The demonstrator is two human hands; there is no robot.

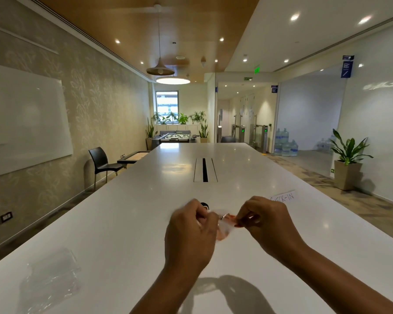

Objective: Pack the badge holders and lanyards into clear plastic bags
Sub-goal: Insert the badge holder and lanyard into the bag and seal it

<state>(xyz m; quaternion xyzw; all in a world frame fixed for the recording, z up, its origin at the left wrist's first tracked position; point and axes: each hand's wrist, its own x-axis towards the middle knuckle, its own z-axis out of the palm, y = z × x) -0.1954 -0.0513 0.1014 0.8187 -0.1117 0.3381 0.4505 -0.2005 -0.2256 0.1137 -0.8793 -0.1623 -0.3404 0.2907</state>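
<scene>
Above the white table [123,223], my left hand [191,232] and my right hand [268,225] hold a small clear plastic bag [224,232] between them. Something orange, with a metal clip [225,215] at its top, shows inside the bag; it is blurred. My left hand grips the bag's left side with curled fingers. My right hand pinches its right top corner. A pile of clear plastic bags [52,277] lies on the table at the near left. A small black and white round object [204,205] sits just behind my left hand, partly hidden.
A paper sign reading CHECK-IN [284,197] lies on the table behind my right hand. A cable slot [205,169] runs along the table's middle. A black chair [102,163] stands at the left, and a potted plant [347,162] at the right.
</scene>
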